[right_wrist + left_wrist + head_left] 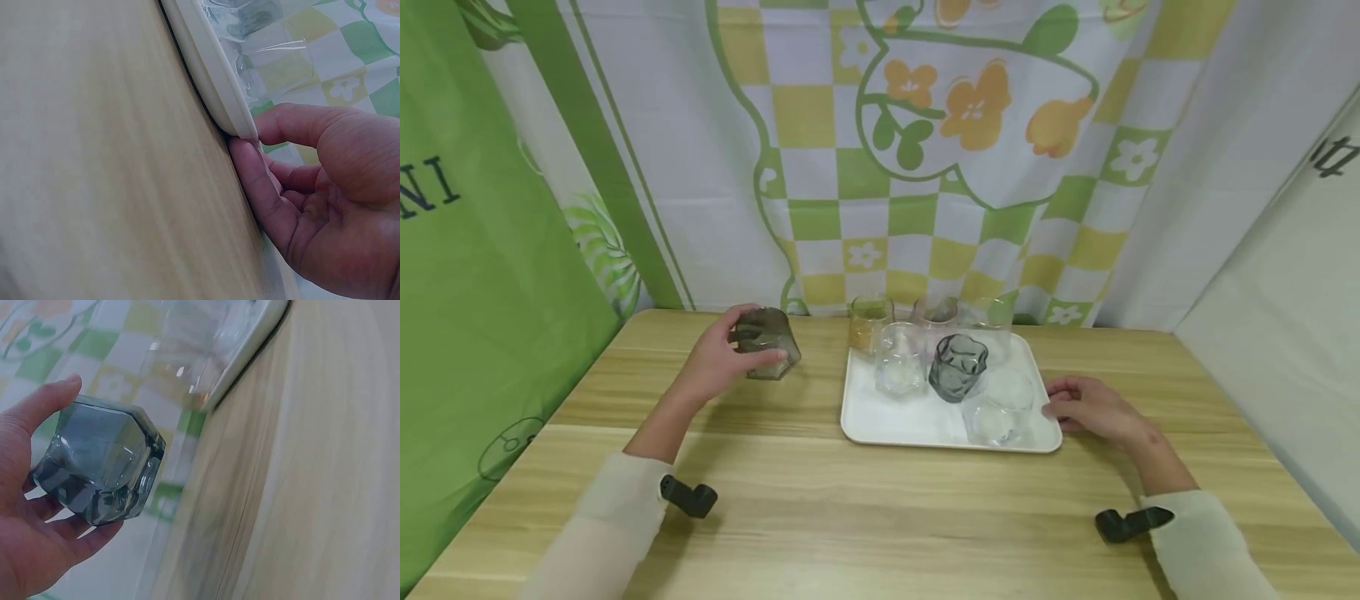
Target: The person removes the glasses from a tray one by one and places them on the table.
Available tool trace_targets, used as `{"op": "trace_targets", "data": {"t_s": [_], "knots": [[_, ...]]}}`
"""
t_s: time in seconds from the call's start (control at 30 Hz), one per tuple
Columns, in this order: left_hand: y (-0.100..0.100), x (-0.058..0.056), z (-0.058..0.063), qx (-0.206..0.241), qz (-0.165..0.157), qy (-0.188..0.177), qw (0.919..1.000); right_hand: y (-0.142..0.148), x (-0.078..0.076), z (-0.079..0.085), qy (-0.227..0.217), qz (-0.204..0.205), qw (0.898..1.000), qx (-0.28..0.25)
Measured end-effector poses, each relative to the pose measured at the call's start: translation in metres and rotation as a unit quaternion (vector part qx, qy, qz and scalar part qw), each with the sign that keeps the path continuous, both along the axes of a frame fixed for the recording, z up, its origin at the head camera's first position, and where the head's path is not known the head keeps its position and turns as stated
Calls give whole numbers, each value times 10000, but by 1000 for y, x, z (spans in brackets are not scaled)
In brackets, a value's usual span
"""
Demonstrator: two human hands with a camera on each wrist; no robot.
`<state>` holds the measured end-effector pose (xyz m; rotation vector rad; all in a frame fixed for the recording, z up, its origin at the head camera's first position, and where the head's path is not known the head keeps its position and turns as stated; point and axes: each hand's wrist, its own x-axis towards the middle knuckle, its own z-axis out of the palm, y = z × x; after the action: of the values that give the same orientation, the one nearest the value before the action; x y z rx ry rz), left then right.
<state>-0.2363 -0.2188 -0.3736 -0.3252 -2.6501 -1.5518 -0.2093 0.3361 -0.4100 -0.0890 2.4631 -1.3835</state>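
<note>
My left hand [718, 358] grips a smoky grey faceted glass [767, 342] left of the tray, thumb on one side and fingers round the other. In the left wrist view this tinted glass [103, 459] has a thick, angular base. At the right, my right hand [1093, 408] pinches the rim of the white tray [887, 429]; in the right wrist view, thumb and finger meet at the tray's edge [219, 81]. On the tray stand a grey wavy glass [957, 371], a clear glass [901, 367], an amber glass [868, 325] and several other clear ones.
The wooden table [865, 517] runs in front of the tray and to both sides. A patterned curtain [812, 183] hangs right behind the table's back edge. Green cloth [482, 292] covers the left side, and a pale cloth [1285, 275] the right.
</note>
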Motion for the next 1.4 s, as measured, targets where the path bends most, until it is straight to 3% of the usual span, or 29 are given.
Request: {"op": "trace_targets", "data": {"t_s": [0.17, 0.43, 0.9, 1.4], "knots": [[-25, -5, 2, -188, 407, -68, 9990, -2, 0, -1, -6, -29, 10000, 20], [-51, -15, 0, 43, 887, -136, 9960, -4, -3, -1, -56, -120, 9999, 16], [-68, -39, -11, 273, 1910, -147, 9811, -2, -3, -5, 5, -78, 10000, -32], [-72, -48, -20, 344, 2109, -130, 9768, 0, 1, -4, 56, -31, 10000, -5]]}}
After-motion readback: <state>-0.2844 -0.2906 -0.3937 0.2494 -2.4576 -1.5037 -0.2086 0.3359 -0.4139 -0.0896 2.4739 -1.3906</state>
